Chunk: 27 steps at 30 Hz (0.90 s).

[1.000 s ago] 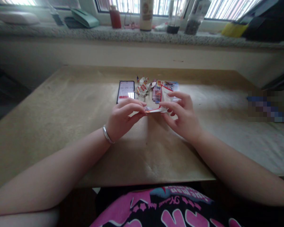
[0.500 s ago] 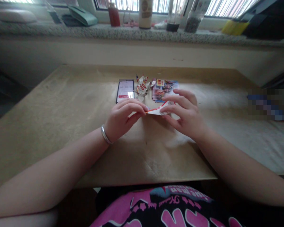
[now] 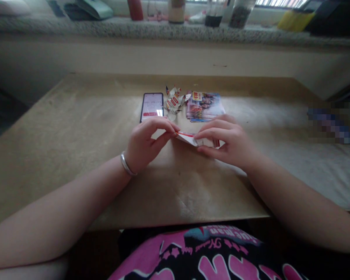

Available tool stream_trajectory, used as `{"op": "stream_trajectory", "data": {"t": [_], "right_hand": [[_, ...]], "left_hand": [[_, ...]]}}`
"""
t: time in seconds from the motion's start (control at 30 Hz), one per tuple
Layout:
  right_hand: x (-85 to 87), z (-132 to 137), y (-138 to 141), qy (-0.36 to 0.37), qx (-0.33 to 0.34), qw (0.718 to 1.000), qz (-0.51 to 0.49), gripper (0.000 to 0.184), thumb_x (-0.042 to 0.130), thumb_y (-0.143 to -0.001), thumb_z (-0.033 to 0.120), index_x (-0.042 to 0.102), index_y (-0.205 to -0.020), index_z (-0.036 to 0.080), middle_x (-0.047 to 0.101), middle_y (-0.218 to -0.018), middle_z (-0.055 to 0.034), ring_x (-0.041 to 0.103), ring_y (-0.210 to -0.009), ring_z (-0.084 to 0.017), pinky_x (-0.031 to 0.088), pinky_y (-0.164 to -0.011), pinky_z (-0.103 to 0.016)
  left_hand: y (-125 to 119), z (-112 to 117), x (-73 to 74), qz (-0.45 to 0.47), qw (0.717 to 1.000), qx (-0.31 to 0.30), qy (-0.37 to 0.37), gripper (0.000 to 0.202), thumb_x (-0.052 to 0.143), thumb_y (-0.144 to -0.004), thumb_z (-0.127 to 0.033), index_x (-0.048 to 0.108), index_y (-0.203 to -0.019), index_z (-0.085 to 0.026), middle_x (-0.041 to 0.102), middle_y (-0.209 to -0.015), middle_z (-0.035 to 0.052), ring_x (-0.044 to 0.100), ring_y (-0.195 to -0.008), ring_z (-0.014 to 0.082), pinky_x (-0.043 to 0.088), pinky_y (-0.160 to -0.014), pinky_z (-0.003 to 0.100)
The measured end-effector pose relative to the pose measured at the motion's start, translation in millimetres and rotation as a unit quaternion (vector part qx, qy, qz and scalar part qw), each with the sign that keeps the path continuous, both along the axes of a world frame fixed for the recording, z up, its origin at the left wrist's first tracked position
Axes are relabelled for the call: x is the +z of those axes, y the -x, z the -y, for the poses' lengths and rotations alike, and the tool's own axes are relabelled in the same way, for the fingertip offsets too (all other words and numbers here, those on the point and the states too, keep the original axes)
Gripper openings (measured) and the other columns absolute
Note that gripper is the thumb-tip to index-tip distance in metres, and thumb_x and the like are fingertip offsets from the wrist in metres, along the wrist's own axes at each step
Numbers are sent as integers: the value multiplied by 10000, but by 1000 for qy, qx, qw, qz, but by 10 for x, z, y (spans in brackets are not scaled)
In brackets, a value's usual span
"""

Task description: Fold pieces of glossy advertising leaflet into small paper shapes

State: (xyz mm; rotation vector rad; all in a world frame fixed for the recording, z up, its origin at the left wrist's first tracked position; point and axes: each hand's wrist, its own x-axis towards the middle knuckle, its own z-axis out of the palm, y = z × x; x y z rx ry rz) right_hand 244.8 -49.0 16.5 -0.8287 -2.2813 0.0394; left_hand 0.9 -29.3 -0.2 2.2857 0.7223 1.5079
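Between my two hands is a white paper piece with a red edge (image 3: 187, 138), bent and held just above the table. My left hand (image 3: 151, 138), with a silver bangle at the wrist, pinches its left end between thumb and fingertips. Thumb and fingers of my right hand (image 3: 224, 138) are closed on its right part, partly covering it. Just beyond the hands lie a phone with a lit screen (image 3: 152, 105), a crumpled printed wrapper (image 3: 175, 100) and a stack of colourful picture cards (image 3: 205, 105).
The wooden table (image 3: 105, 105) reaches back to a wall. Above it, a speckled stone sill (image 3: 151, 32) carries a red bottle (image 3: 135, 9), jars and a yellow item (image 3: 296, 20). A blurred-out bluish object (image 3: 332, 124) lies at the table's right side.
The paper's right part has tipped downward and turned in my right hand, whose fingers have drawn closer together. My left hand keeps its pinch. The view has tilted slightly down.
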Motion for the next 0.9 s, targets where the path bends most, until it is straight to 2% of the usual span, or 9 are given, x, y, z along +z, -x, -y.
{"op": "stream_trajectory", "data": {"t": [0.27, 0.4, 0.6, 0.73, 0.9], "right_hand": [[2, 18, 8, -69, -14, 998, -2, 57, 696, -823, 349, 707, -830, 294, 723, -896, -11, 624, -839, -203, 481, -790, -399], [14, 33, 21, -91, -14, 996, -5, 20, 707, -810, 327, 692, -820, 317, 716, -974, 13, 603, -984, -237, 475, -888, -437], [19, 57, 53, -96, -18, 995, 5, 53, 717, -790, 300, 682, -793, 341, 693, -995, 25, 510, -1168, -290, 429, -994, -513], [3, 70, 64, -96, -5, 995, 13, 74, 712, -791, 277, 666, -788, 334, 667, -1079, 38, 438, -1276, -297, 387, -1060, -540], [-15, 62, 77, -89, 15, 996, 30, 65, 710, -792, 258, 670, -803, 309, 660, -1123, 31, 427, -1293, -297, 389, -1066, -539]], "left_hand": [[-8, -21, -49, 15, 999, -12, 37, 33, 621, -887, -202, 592, -897, -188, 700, -886, 28, 673, -846, 134, 555, -811, 305], [-25, -26, -73, 36, 997, -24, 58, 49, 632, -884, -212, 591, -901, -189, 693, -902, 37, 669, -853, 137, 561, -815, 315], [-74, 17, -82, 65, 990, -55, 115, 111, 626, -897, -283, 560, -907, -195, 670, -933, 30, 661, -861, 121, 582, -748, 262], [-79, 40, -61, 47, 994, -47, 83, 71, 624, -896, -228, 568, -910, -187, 679, -928, 31, 659, -860, 123, 565, -793, 281], [-63, 42, -21, 10, 999, -41, 30, 66, 648, -869, -173, 599, -912, -181, 689, -904, 29, 660, -866, 132, 547, -825, 290]]}}
